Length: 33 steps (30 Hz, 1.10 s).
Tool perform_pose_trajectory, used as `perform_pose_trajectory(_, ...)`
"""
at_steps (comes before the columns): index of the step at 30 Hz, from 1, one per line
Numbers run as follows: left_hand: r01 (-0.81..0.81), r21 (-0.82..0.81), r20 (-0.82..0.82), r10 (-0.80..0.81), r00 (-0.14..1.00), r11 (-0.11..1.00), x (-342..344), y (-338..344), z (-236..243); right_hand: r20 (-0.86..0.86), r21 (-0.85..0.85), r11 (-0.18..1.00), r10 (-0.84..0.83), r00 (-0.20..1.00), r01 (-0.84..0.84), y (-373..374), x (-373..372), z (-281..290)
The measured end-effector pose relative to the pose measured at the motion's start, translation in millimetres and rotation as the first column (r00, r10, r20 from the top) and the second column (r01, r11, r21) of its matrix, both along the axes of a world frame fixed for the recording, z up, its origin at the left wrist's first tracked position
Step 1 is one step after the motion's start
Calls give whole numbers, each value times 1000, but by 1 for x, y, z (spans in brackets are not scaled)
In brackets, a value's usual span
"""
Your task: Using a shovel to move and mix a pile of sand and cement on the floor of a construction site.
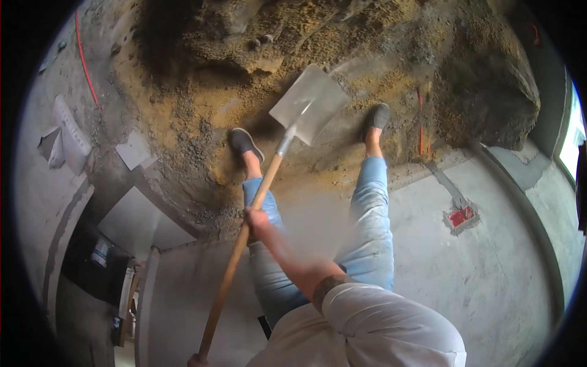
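Note:
A long-handled shovel with a square steel blade point(309, 95) and wooden shaft point(228, 275) slants across the view. My right hand point(257, 221), slightly blurred, is wrapped round the middle of the shaft, its forearm crossing in front of my legs. Down at the lower edge my left hand point(197, 360) grips the shaft's rear part, mostly cut off by the frame. The blade, with no visible load on it, is over brown sand and gravel point(214, 104) between my dark shoes point(243, 142); whether it touches the ground I cannot tell.
A dark mound point(495, 98) rises at the upper right. Red conduits point(85, 58) lie by the gravel. A white sack point(70, 134) and loose board point(131, 150) are at the left. A red wall box point(460, 215) sits in grey plaster at the right.

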<state>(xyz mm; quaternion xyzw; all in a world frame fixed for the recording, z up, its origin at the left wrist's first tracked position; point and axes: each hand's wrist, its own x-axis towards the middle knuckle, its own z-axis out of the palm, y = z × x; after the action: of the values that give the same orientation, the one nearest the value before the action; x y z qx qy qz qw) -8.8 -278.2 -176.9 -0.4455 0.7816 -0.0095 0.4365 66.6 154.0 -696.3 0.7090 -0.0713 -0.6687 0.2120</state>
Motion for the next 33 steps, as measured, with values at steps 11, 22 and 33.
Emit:
perform_pose_trajectory(11, 752, 398, 48, -830, 556, 526, 100, 241, -264, -12, 402, 912, 92, 996, -79, 244, 37, -160)
perform_pose_trajectory(22, 878, 300, -144, -893, 427, 372, 110, 267, -241, -229, 396, 893, -130, 965, 214, 296, 64, -105)
perform_pose_trajectory(33, 996, 85, -661, -747, 78, 29, 76, 543, -367, -412, 860, 323, -19, 911, 395, 648, 187, 29)
